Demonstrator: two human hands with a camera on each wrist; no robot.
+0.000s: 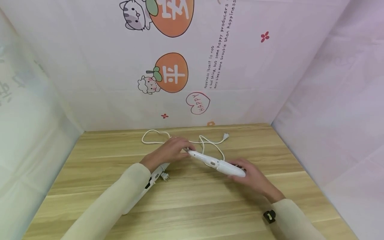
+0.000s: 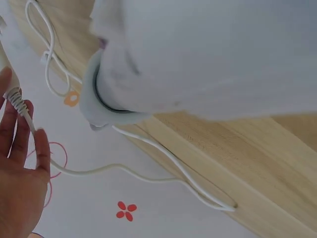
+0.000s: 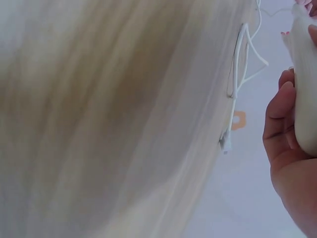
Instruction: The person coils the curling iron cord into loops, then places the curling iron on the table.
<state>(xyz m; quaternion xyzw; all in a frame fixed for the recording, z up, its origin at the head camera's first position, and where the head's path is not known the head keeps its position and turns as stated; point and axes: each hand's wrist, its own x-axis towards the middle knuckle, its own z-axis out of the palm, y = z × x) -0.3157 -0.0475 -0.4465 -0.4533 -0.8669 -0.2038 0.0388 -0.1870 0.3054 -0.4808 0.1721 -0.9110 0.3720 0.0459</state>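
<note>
Partly curled, right fingers (image 3: 281,105), left fingers (image 2: 42,151), gripping white device (image 1: 221,166)

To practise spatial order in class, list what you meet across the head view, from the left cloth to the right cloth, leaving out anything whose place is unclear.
Left cloth → lying device → held device → black object → right cloth

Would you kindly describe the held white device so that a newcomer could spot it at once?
Find the wooden table below the printed wall. Above its middle, a long white device spans from the left hand to the right hand. Unlike the white item beneath the left sleeve, it is gripped by both hands.
</note>
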